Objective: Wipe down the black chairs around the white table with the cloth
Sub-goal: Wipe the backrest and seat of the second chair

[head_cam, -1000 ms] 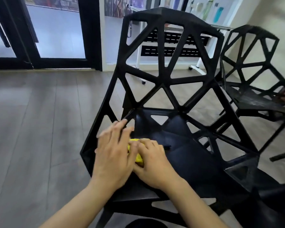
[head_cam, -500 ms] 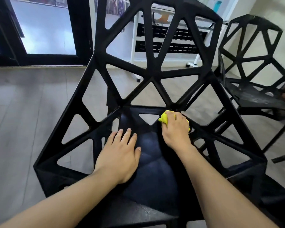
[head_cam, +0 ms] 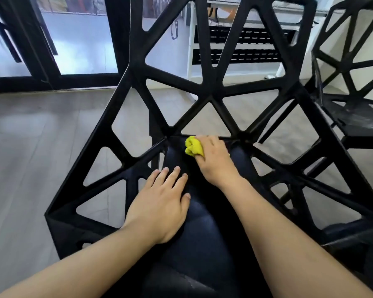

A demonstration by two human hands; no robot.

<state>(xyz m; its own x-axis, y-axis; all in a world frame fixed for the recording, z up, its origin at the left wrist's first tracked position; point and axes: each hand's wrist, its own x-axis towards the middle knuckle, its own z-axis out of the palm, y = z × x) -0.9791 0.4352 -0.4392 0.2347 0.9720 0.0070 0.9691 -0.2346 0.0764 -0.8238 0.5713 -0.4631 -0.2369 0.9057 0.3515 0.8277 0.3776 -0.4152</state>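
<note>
Two black lattice chairs: centre chair (head_cam: 211,97), second chair (head_cam: 353,117) right. Right hand (head_cam: 213,160) grips one crumpled yellow cloth (head_cam: 193,146); left hand (head_cam: 159,205) rests flat, fingers straight.

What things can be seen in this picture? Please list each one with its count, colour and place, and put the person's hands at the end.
near chair: one, black, open triangle frame, centre of view, directly in front of the person
second chair: one, black, same frame, at the right edge
cloth: one, yellow, bunched, at the back of the near chair's seat
white unit: one, white frame with black slotted panels, behind the near chair
door frames: black, with glass, upper left
floor: grey planks, left and under the chairs
left hand: one, fingers straight, resting flat on the near chair's seat
right hand: one, gripping the cloth against the seat's back edge
</note>
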